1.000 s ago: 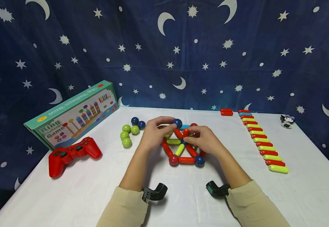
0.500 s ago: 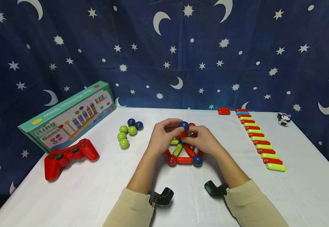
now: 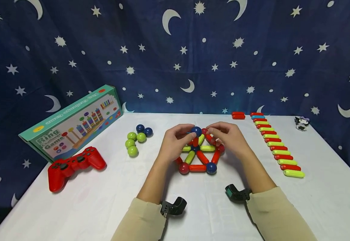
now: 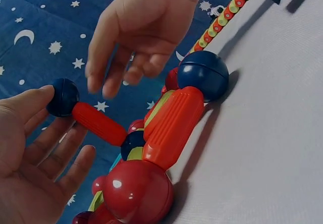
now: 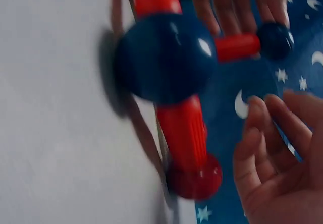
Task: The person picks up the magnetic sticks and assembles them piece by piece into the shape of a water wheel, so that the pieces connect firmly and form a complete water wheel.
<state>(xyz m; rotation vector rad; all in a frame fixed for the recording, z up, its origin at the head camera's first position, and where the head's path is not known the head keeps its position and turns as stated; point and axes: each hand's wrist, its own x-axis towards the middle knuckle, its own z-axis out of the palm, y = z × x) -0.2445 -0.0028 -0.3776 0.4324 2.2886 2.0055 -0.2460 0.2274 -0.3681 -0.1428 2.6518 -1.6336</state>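
Note:
A flat hexagon-like frame of colored rods and balls lies mid-table, with a red rod (image 3: 198,168) along its front. From its dark blue center ball (image 4: 132,144) rises a red rod (image 4: 100,124) topped by a blue ball (image 4: 63,97). My left hand (image 3: 174,142) pinches this top ball between thumb and fingers. Just right of it, my right hand (image 3: 231,140) hovers over the frame's right side with loosely bent fingers, holding nothing. The left hand covers part of the frame's left side in the head view. Blue ball (image 4: 203,76) and red ball (image 4: 140,191) mark front corners.
Left of the frame sit several green balls (image 3: 133,151) and dark blue balls (image 3: 148,132). A red game controller (image 3: 75,166) and a boxed ring game (image 3: 75,122) stand farther left. Along the right runs a row of rods (image 3: 278,152), near a small figurine (image 3: 301,123).
My left hand has shifted right, bringing the blue ball over the frame's center onto the upright red rod. The right hand has let go of that rod and drawn back to the right.

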